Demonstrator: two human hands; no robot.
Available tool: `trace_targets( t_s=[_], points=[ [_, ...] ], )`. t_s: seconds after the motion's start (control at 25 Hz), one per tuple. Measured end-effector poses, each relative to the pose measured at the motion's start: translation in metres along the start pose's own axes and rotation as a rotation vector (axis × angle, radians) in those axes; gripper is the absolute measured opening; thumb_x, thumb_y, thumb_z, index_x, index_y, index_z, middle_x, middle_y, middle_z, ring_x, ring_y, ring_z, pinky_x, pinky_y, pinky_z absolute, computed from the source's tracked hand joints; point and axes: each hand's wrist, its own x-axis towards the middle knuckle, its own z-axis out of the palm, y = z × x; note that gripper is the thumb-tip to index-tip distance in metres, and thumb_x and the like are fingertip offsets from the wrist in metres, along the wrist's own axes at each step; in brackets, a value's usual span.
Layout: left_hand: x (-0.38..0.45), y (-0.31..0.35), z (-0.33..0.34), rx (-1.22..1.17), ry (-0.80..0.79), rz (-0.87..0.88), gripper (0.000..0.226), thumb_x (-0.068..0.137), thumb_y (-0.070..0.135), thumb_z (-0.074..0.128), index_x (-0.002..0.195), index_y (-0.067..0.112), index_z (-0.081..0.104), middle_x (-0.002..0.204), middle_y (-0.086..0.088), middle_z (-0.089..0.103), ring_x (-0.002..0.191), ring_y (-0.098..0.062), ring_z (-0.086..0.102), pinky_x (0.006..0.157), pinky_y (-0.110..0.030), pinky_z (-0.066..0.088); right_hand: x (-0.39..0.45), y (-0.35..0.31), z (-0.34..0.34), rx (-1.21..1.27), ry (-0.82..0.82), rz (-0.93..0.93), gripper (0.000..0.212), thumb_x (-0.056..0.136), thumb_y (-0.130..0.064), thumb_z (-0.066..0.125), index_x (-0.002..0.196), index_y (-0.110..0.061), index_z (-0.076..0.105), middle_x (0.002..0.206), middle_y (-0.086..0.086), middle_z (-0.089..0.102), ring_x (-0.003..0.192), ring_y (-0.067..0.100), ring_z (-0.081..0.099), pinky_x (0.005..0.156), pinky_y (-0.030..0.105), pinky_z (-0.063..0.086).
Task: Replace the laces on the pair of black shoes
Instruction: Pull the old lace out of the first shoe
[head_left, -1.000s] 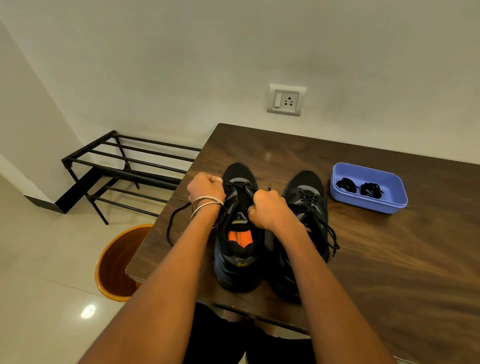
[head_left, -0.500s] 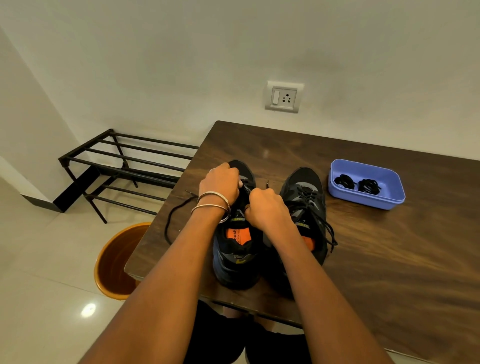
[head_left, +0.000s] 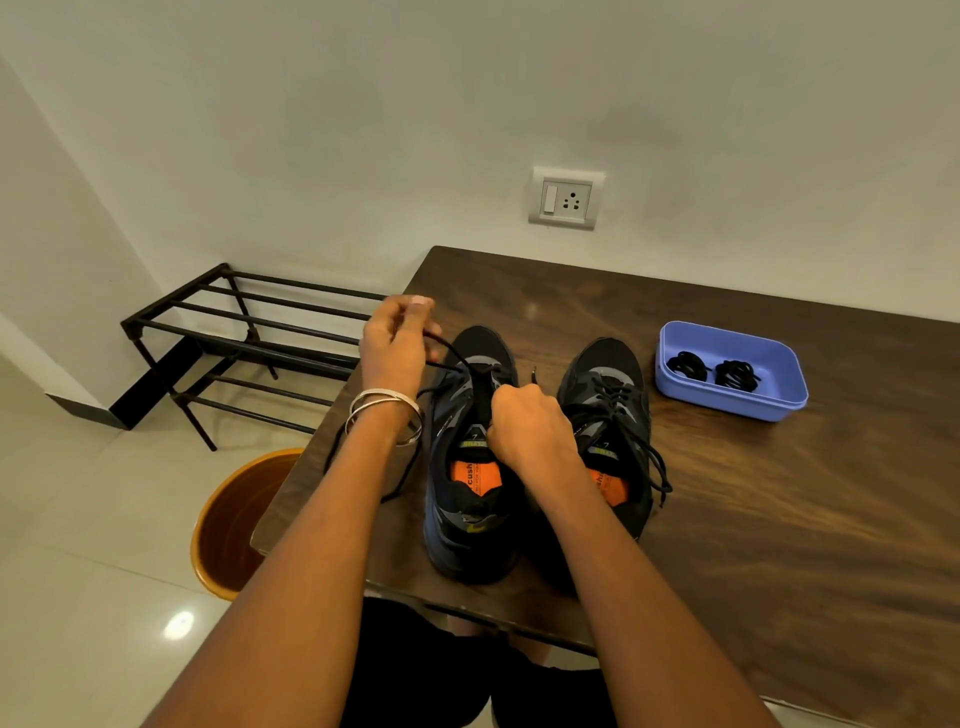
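1. Head view: two black mesh running shoes with orange insoles stand side by side, toes pointing away from me, near the front left corner of the dark brown wooden desk (head_left: 779, 519).
2. My left hand (head_left: 397, 345), with thin silver bangles (head_left: 382, 410) on its wrist, is raised above the desk's left edge, just left of the left black shoe (head_left: 470, 499). Its fingers (head_left: 410, 306) are curled and pinch the black lace (head_left: 447, 351), which runs taut from them down to the lower eyelets near the toe.
3. The rest of that lace trails in a loop behind my left forearm, over the desk edge.
4. My right hand (head_left: 530, 428) rests on the tongue area of the left shoe, fingers curled; I cannot tell what they grip, since the back of the hand hides them.
5. The right black shoe (head_left: 608, 395) is fully laced, its loose ends hanging down the outer side onto the desk.
6. A periwinkle plastic rectangular tray (head_left: 727, 402) sits to the right of the shoes, apart from them, holding two coiled bundles of black laces (head_left: 714, 370).
7. On the floor to the left are a black metal shoe rack (head_left: 234, 332) and an orange round bin (head_left: 234, 525).
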Motion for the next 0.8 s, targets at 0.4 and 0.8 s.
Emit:
trace_targets(
  t_s=[0.4, 0.8],
  points=[
    [-0.004, 0.004, 0.035, 1.368, -0.36, 0.232, 0.018, 0.093, 0.031, 0.058, 0.102, 0.024, 0.072, 0.107, -0.006, 0.067, 0.101, -0.029, 0.063, 0.097, -0.046, 0.041, 0.003, 0.0, 0.002, -0.033, 0.01, 0.026, 0.034, 0.096, -0.013, 0.052, 0.13, -0.008, 0.05, 0.12, 0.018, 0.054, 0.112, 0.039, 0.055, 0.073, 0.041, 0.041],
    [-0.005, 0.008, 0.029, -0.109, -0.077, -0.215, 0.029, 0.103, 0.011, 0.036, 0.083, 0.012, 0.056, 0.081, -0.006, 0.065, 0.075, -0.021, 0.069, 0.077, -0.04, 0.057, 0.002, -0.001, 0.005, -0.002, 0.016, 0.042, 0.021, 0.094, -0.011, 0.057, 0.114, -0.006, 0.057, 0.112, 0.016, 0.058, 0.104, 0.038, 0.058, 0.07, 0.041, 0.044]
  ],
)
